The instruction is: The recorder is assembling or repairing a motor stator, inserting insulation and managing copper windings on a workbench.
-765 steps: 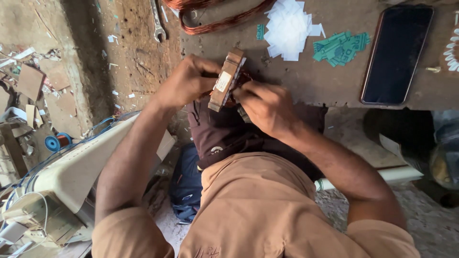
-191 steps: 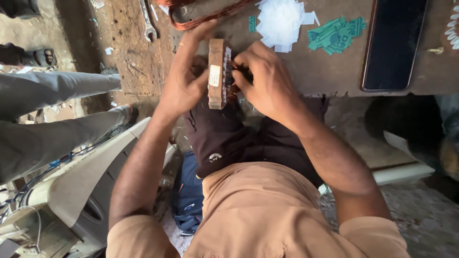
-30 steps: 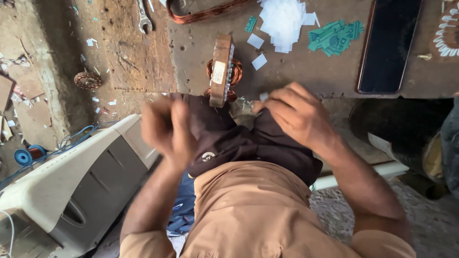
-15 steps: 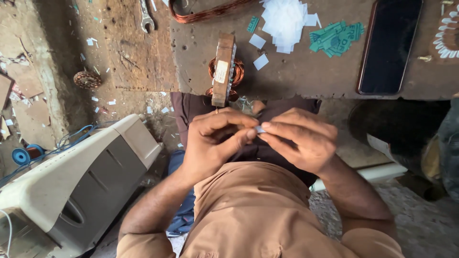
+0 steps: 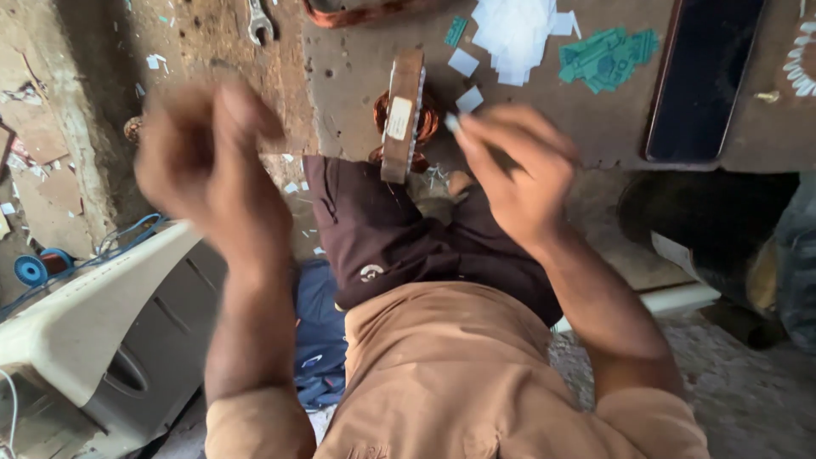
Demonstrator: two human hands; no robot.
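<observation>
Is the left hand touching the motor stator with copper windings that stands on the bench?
Apart. In the head view the blurred left hand is raised off to the side of the stator, with bare bench showing between them.

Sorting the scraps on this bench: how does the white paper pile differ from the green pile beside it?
The white paper pile is pale and larger, with loose squares strayed toward the motor stator; the green pile is teal, smaller and stays in one clump. The white one lies nearer the stator, the green one nearer the dark phone. Both are flat cut pieces on the bench.

A flat motor stator [image 5: 405,115] with copper windings stands on edge at the bench's edge.
</observation>
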